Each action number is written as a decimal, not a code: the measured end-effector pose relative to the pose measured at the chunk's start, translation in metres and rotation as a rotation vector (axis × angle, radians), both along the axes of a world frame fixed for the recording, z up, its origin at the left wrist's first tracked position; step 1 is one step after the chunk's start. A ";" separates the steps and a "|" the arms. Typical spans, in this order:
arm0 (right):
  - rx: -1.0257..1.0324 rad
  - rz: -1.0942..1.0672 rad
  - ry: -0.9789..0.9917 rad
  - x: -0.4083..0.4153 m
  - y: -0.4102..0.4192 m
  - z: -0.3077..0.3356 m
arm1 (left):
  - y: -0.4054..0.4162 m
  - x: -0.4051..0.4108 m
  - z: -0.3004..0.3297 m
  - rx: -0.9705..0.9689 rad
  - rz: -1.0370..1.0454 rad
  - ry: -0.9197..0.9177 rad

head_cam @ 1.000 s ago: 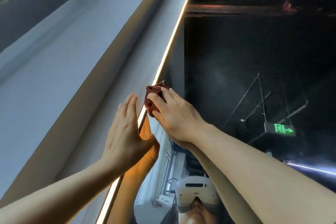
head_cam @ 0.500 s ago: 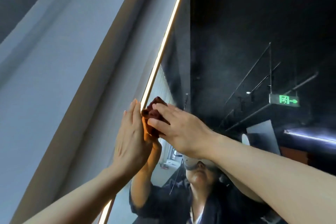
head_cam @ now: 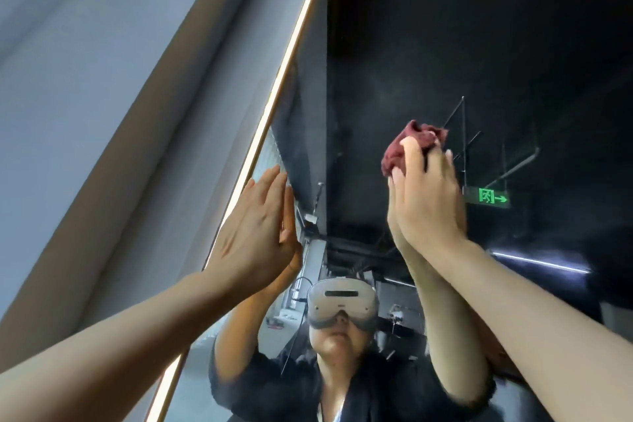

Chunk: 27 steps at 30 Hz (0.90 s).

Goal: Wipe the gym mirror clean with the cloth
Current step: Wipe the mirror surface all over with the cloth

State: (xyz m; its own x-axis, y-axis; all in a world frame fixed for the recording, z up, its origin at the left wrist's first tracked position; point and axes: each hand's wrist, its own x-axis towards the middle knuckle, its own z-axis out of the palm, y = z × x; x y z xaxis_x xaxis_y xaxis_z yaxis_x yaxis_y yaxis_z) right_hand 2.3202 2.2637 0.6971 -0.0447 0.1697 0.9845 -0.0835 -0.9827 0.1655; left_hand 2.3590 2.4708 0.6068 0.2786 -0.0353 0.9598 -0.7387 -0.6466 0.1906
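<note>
Gripped in the right hand (head_cam: 423, 205), the bunched cloth (head_cam: 409, 144) presses the mirror (head_cam: 428, 55) right of frame centre. Half a second ago it worked the lit left edge (head_cam: 274, 96); it now sits well apart from it. Left hand (head_cam: 255, 236) rests flat, fingers straight, beside that edge. Judgement: edge done, wiping moves to open glass.
</note>
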 end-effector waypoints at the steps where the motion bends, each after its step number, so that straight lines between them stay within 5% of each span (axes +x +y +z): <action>1: -0.113 -0.009 0.030 0.005 0.008 -0.010 | 0.001 -0.002 0.006 0.011 0.002 -0.008; 4: -0.605 -0.065 0.252 0.008 0.010 -0.019 | 0.007 0.002 0.022 0.029 0.050 0.025; 9: -0.097 -0.073 -0.031 0.021 0.018 0.082 | 0.023 0.024 0.022 -0.022 0.061 0.067; 13: -0.229 -0.067 0.090 0.038 0.075 0.093 | 0.026 0.037 0.002 -0.110 0.056 0.075; 24: -0.841 0.090 0.478 0.015 0.026 -0.177 | -0.022 0.005 -0.160 -0.315 -0.060 0.038; 27: -0.995 0.069 0.574 -0.010 -0.007 -0.202 | -0.034 -0.001 -0.211 -0.239 -0.064 -0.011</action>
